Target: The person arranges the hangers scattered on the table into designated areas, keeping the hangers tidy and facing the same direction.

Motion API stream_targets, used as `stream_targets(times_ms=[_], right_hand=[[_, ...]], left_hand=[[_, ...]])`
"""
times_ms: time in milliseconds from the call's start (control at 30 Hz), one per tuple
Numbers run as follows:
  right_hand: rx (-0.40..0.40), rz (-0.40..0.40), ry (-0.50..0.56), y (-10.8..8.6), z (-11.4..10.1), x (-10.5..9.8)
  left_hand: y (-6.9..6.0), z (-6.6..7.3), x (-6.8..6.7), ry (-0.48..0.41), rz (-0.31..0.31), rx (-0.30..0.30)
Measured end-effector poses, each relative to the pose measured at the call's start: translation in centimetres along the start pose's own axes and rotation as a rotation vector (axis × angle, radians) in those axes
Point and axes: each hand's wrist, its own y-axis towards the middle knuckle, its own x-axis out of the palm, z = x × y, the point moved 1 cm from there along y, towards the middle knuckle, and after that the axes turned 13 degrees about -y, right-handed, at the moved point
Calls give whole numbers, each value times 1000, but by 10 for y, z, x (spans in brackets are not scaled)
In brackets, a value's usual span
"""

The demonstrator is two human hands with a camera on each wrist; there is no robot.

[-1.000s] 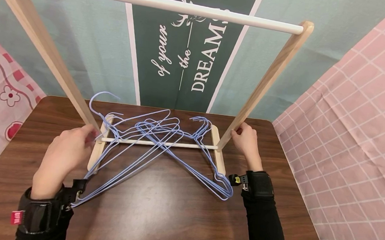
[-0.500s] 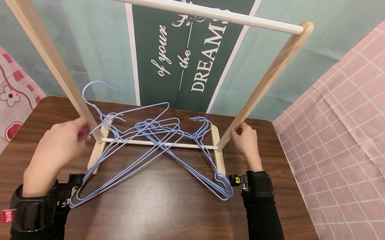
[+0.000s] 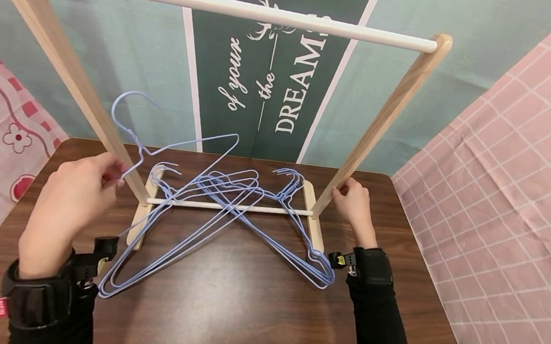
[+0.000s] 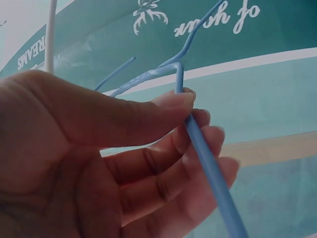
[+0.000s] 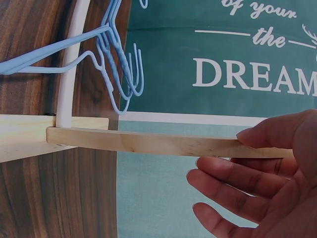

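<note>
In the head view my left hand (image 3: pixel 72 194) pinches a blue wire hanger (image 4: pixel 210 171) by its shoulder, just below the twisted neck. Its hook stands up beside the left post, while the lower part overlaps other hangers. The left wrist view shows thumb and fingertips closed round the wire. My right hand (image 3: pixel 353 205) holds the right wooden post (image 3: pixel 381 129) of a clothes rack low down, thumb on one face and fingers on the other. Several more blue hangers (image 3: pixel 285 195) lie crossed over the rack's lower bar (image 3: pixel 192 204), some hooks to the left, others to the right.
The rack's white top rod (image 3: pixel 225 7) spans between the left post (image 3: pixel 65 63) and the right one. Its wooden feet rest on a brown table (image 3: pixel 225 314). Behind hangs a green cloth (image 3: pixel 256 111) with lettering; pink cloths (image 3: pixel 505 212) line both sides.
My left hand has moved left and up with the pinched hanger, whose hook has risen and separated from the other hooks. My right hand has stayed on the post.
</note>
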Motion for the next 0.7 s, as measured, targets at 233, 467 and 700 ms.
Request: stream_targets(times_ms=[233,467,700], right_hand=[[-8,12,-2,0,0,1],[-6,15,-4,-1,1,1],[-12,23,2,-1,1,1]], left_hand=[[1,5,-6,11,23,26],[1,13,-12,34,52,40],[2,15,-19,46,53,-2]])
